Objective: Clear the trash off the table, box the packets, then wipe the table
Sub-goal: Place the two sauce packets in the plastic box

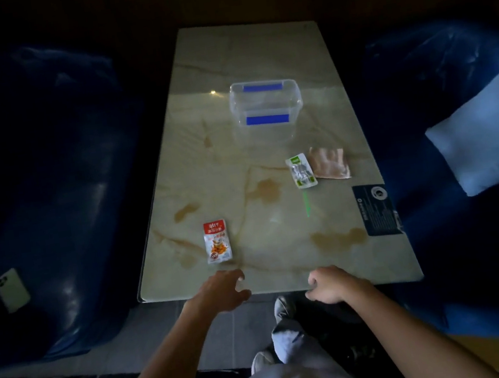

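While both hands hover empty at the near edge of the table [255, 56], the main risk, as I judge it, lies in the brown spill marks: one patch [266, 190] sits near the centre, another [338, 238] at about 4 o'clock from it, and a smaller one [184, 212] toward 9 o'clock. The red packet [216, 241] lies flat at roughly 7 o'clock from the centre, just beyond the left hand [221, 292], and dragging it rather than lifting it could smear it through the faint stain beside it. The green-topped packet [301, 171] and the pale crumpled wrapper [329, 163] lie side by side at about 2 o'clock, edges touching or nearly so; pinching one could flick the other off the right edge. The clear box [266, 108] with blue clips stands further back at 12 o'clock, lid apparently off, well apart from every packet, so each piece needs a long carry and could slip from a loose pinch. A folded white cloth [487, 133] rests on the blue seat at 3 o'clock. The left hand is palm-down with fingers loosely curled, gripping nothing; the right hand [332, 284] is half-closed, knuckles up, also grasping nothing. Both forearms are extended forward, converging toward the table edge.
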